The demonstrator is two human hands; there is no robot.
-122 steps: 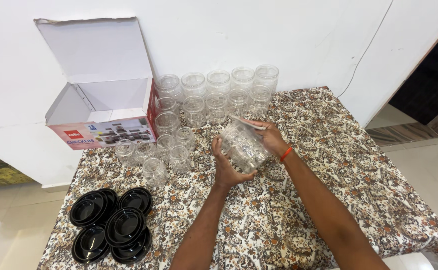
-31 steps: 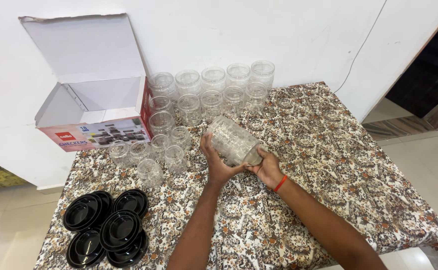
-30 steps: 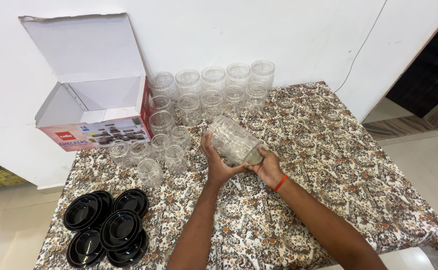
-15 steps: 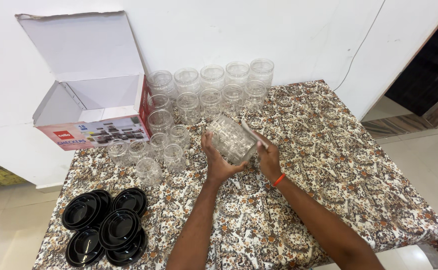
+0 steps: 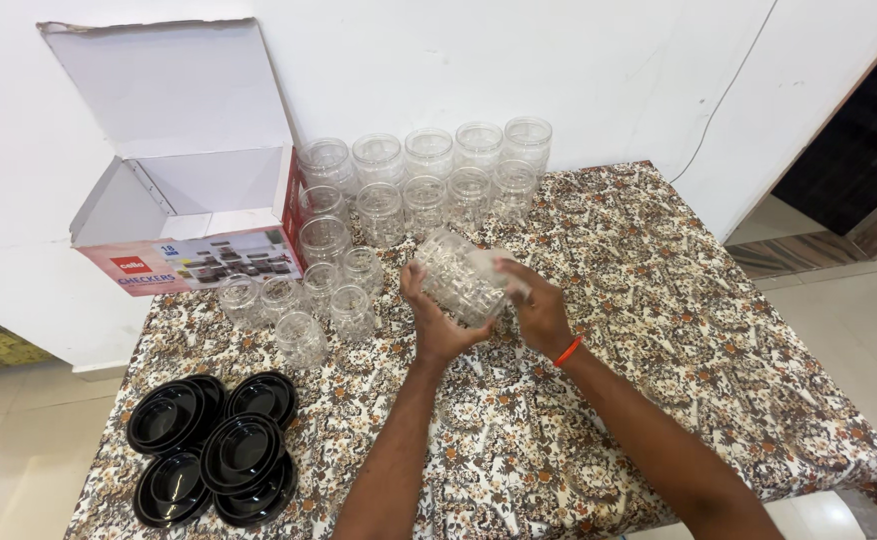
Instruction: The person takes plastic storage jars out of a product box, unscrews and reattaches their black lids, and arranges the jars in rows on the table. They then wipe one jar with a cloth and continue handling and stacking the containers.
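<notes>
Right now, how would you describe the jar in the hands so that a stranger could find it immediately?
Start from the open cardboard box at the back left of the table and move right past the standing jars. The clear jar is held between the left hand and right hand. Unlike the others, it is lifted off the table and tilted.

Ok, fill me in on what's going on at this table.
A person holds a clear plastic jar tilted above the floral tablecloth, left hand gripping its base end, right hand at its mouth end. More empty jars stand near the wall by an open cardboard box; black lids are stacked at the left.
</notes>
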